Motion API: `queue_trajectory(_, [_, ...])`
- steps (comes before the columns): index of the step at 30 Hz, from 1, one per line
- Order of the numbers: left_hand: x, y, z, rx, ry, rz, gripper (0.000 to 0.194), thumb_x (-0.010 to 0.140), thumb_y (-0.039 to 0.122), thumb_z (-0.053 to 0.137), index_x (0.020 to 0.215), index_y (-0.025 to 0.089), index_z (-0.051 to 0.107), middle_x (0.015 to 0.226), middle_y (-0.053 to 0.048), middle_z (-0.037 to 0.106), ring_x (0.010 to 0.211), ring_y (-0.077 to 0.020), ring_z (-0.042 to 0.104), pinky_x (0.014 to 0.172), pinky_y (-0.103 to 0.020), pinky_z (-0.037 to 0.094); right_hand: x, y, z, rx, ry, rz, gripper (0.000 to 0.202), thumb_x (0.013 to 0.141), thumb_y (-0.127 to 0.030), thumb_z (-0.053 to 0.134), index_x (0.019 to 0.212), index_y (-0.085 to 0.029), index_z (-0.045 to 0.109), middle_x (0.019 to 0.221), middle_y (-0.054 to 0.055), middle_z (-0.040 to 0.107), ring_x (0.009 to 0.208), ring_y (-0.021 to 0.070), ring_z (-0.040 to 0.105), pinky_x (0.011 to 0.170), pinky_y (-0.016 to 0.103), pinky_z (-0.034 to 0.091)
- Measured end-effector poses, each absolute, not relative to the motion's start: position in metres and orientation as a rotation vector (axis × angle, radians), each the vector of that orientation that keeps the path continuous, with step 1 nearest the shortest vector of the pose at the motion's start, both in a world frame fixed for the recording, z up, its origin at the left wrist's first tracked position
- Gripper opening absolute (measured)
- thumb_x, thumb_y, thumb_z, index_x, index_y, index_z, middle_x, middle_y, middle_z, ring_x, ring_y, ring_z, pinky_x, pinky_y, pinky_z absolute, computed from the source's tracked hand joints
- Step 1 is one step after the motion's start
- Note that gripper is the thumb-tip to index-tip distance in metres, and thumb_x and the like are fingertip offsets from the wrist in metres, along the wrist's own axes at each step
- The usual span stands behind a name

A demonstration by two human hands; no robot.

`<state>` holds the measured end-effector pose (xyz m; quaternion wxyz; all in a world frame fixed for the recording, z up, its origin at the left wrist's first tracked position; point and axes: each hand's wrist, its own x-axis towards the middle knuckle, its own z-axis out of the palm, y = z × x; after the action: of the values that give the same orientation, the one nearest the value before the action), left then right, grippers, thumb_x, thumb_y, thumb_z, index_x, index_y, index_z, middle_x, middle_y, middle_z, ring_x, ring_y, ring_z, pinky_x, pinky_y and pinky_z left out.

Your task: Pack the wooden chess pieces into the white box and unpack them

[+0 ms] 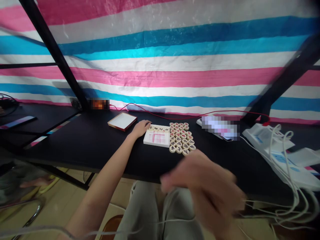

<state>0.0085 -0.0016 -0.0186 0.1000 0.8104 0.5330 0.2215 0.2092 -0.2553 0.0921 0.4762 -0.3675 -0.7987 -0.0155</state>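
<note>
A white box [156, 144] lies on the black table, with a row of round pieces along its far side and a pink-lined grid showing inside. My left hand [142, 128] rests at the box's far left corner, its fingers bent near the edge; whether they grip it is unclear. Right of the box stand several round pieces [178, 141] in rows, red-marked ones farther back and black-marked ones nearer. Large and blurred, my right hand [205, 183] is raised in front of the table's near edge, close to the camera; its fingers are smeared by motion.
An open box lid [122, 121] lies at the left. A phone [220, 127] sits at the right, beside white power strips [282, 156] with looping cables. A red cable [175, 118] runs along the back by the striped sheet [160, 80]. Someone's foot [37, 182] shows at lower left.
</note>
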Motion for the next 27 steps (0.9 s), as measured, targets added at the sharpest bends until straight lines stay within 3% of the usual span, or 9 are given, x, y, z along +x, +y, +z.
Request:
queue_trajectory(3, [0.008,0.000,-0.021,2.404,1.551,0.684,0.038,0.089,0.034,0.033,0.111,0.018,0.060,0.109,-0.009,0.062,0.100,-0.0198,0.056,0.089,-0.031,0.041,0.194,-0.198,0.086,-0.930,-2.128,0.087,0.036,0.084,-0.009,0.035,0.088,-0.029,0.065,0.084,-0.005,0.067,0.082,0.0133,0.058,0.079,0.031,0.041])
queue_trajectory(5, [0.007,0.001,-0.023,2.405,1.542,0.696,0.038,0.088,0.034,0.033,0.110,0.018,0.060,0.109,-0.008,0.062,0.100,-0.0195,0.056,0.089,-0.031,0.042,0.191,-0.157,0.074,-1.111,-2.227,-0.002,0.032,0.083,-0.012,0.039,0.095,-0.027,0.064,0.099,-0.002,0.065,0.093,0.0175,0.053,0.082,0.035,0.036])
queue_trajectory(8, [0.007,0.002,-0.024,2.416,1.535,0.705,0.039,0.088,0.034,0.033,0.109,0.017,0.060,0.109,-0.009,0.062,0.100,-0.0200,0.057,0.088,-0.031,0.042,0.196,-0.106,0.053,-1.412,-2.318,-0.172,0.027,0.085,-0.017,0.041,0.100,-0.022,0.063,0.106,0.005,0.062,0.097,0.0223,0.049,0.079,0.036,0.033])
queue_trajectory(16, [0.010,-0.003,-0.017,2.391,1.559,0.678,0.039,0.088,0.034,0.033,0.111,0.017,0.059,0.110,-0.010,0.062,0.100,-0.0205,0.057,0.088,-0.032,0.042,0.203,-0.070,0.013,-1.676,-2.427,-0.334,0.025,0.087,-0.018,0.040,0.107,-0.020,0.056,0.104,0.011,0.057,0.098,0.0239,0.048,0.079,0.036,0.031])
queue_trajectory(27, [0.007,-0.001,-0.019,2.390,1.532,0.686,0.039,0.088,0.036,0.034,0.111,0.018,0.059,0.111,-0.009,0.062,0.100,-0.0207,0.057,0.087,-0.032,0.043,0.209,-0.075,0.020,-1.732,-2.442,-0.239,0.027,0.086,-0.013,0.038,0.105,-0.018,0.057,0.099,0.012,0.061,0.099,0.0270,0.050,0.082,0.040,0.026])
